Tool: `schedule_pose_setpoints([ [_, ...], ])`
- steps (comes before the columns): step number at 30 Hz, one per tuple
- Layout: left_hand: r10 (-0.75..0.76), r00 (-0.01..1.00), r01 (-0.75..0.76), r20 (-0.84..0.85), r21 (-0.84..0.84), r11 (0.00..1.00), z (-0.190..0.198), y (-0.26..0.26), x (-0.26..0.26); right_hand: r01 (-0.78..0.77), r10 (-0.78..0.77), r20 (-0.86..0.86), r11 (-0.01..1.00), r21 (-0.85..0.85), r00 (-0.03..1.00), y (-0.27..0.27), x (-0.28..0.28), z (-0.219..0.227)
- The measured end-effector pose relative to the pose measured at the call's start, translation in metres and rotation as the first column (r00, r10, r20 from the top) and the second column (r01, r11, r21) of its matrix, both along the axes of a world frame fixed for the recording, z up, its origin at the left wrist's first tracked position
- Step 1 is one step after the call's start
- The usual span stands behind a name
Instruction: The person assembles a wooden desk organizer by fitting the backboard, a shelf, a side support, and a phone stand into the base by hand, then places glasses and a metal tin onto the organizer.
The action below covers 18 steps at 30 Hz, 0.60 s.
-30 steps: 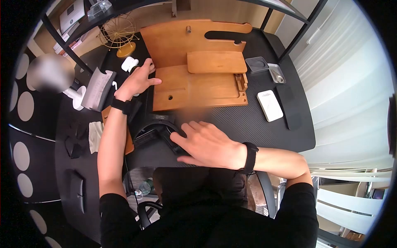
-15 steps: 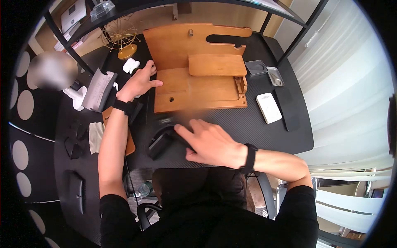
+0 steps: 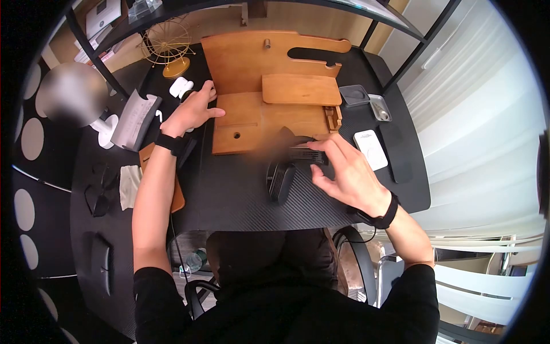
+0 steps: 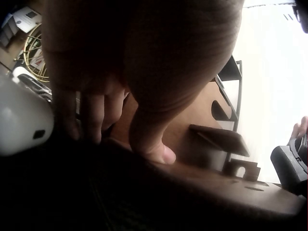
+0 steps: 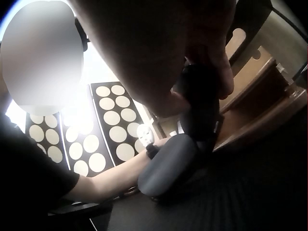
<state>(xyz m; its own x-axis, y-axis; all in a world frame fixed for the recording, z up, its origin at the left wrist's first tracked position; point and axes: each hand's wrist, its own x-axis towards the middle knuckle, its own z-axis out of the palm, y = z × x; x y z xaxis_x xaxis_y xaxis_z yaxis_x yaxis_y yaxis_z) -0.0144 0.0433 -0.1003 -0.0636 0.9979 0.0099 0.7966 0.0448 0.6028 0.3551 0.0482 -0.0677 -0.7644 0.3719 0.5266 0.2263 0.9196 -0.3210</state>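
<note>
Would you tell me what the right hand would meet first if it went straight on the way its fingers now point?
Probably the wooden desk organizer, reached first by the black device in the right hand; the hand's height is unclear.

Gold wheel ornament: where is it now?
In the head view, the gold wheel ornament stands at the back left, left of the wooden stand and behind the white case.

A blur covers the front edge of the wooden organizer point(image 3: 236, 117) and reaches the black device point(image 3: 281, 182), whose far part the right hand point(image 3: 355, 178) partly hides. Another blur conceals the white stand's point(image 3: 107, 133) top. The black shelf point(image 3: 421, 45) is cut by the head view's upper edge.
</note>
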Motion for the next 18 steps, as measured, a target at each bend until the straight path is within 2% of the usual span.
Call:
schedule_pose_setpoints([
  [2,0.001,1.000,-0.001,-0.008,-0.006,1.000,0.001,0.000,-0.001,-0.012,0.012,-0.025,1.000,-0.023,1.000,0.005,0.003,-0.001],
  [4,0.017,1.000,-0.017,-0.023,-0.014,1.000,0.001,0.000,0.000,0.059,-0.053,0.043,0.985,-0.159,0.998,0.009,0.008,-0.002],
  [5,0.017,1.000,-0.017,-0.021,-0.015,1.000,0.000,0.000,0.000,0.028,-0.035,-0.065,0.994,-0.102,0.997,0.017,0.007,-0.009],
  [6,0.023,0.999,-0.023,-0.037,-0.016,1.000,-0.001,0.000,-0.001,0.028,-0.035,-0.063,0.994,-0.103,0.997,0.019,0.007,-0.011],
  [8,0.028,0.998,-0.029,-0.054,-0.016,0.999,0.000,0.000,-0.001,0.256,-0.244,0.088,0.954,-0.159,0.966,0.021,0.008,-0.013],
  [10,0.006,1.000,-0.006,-0.027,-0.011,1.000,0.002,-0.001,0.001,0.276,-0.265,0.090,0.951,-0.137,0.960,0.028,0.006,-0.016],
  [13,0.019,0.999,-0.020,-0.041,-0.016,1.000,0.002,-0.001,0.001,0.326,-0.301,0.183,0.938,-0.123,0.936,0.032,0.002,-0.014],
  [15,0.018,0.999,-0.019,-0.044,-0.012,1.000,-0.004,0.001,-0.003,0.332,-0.335,0.171,0.942,0.045,0.927,0.035,-0.002,-0.014],
  [16,0.018,0.999,-0.018,-0.047,-0.006,1.000,-0.003,0.002,-0.003,0.333,-0.335,0.171,0.942,0.044,0.926,0.035,-0.005,-0.012],
  [18,0.021,0.998,-0.021,-0.053,-0.013,1.000,0.000,0.000,0.000,0.401,-0.411,0.321,0.911,0.100,0.854,0.037,-0.011,-0.006],
])
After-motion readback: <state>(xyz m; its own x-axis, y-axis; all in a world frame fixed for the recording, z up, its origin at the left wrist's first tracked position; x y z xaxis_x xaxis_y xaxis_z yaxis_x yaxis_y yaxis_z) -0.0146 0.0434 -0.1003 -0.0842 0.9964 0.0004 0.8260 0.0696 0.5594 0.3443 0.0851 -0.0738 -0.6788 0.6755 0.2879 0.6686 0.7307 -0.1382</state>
